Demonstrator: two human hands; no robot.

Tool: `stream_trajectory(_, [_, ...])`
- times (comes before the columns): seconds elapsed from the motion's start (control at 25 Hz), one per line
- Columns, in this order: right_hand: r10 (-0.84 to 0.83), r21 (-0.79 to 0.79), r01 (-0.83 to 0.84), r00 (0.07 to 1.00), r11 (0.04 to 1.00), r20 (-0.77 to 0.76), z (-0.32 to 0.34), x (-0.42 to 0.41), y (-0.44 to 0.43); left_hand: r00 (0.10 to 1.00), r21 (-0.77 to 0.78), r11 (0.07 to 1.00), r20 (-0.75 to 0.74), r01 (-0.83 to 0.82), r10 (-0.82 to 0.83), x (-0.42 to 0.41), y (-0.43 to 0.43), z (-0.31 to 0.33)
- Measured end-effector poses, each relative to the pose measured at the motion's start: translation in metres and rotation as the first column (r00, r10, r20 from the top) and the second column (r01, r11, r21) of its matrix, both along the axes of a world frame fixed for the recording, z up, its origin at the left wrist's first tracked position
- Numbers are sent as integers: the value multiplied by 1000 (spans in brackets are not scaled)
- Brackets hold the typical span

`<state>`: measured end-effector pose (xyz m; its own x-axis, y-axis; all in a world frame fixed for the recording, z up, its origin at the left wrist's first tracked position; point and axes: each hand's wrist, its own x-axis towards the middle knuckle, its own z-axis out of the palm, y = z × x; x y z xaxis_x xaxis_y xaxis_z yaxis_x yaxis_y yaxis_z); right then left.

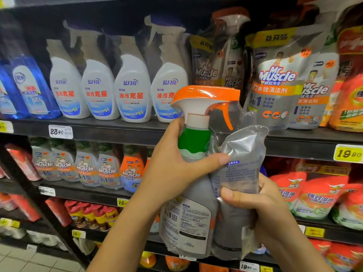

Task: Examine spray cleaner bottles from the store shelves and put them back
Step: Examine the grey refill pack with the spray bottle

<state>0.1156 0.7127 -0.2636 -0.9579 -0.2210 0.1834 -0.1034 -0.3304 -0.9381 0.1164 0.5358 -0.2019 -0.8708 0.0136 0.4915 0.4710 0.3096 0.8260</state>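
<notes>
I hold a grey spray cleaner bottle with an orange and white trigger head and a green neck, wrapped in clear plastic together with a silver refill pouch. Its back label faces me. My left hand grips the bottle's neck and shoulder, thumb lying across onto the pouch. My right hand grips the lower part of the pouch from the right side. The pack is in front of the store shelves, level with the second shelf edge.
The upper shelf carries blue bottles, several white spray bottles and Mr Muscle refill packs. Lower shelves hold more Mr Muscle packs and red-orange pouches. Price tags line the edges. Tiled floor shows at bottom left.
</notes>
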Motion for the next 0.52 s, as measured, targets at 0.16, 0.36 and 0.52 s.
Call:
stream_trajectory(0.16, [-36, -44, 34, 998, 998, -44, 10, 3, -1, 984, 0, 984, -5, -176, 176, 16, 1, -17])
stream_trajectory(0.36, [-166, 16, 179, 940, 984, -297, 36, 4, -15, 962, -70, 960, -20, -271, 271, 46, 27, -36])
stream_trajectory(0.52, [152, 81, -131, 917, 988, -368, 62, 5, -12, 970, -141, 987, 215, -81, 110, 43, 21, -13])
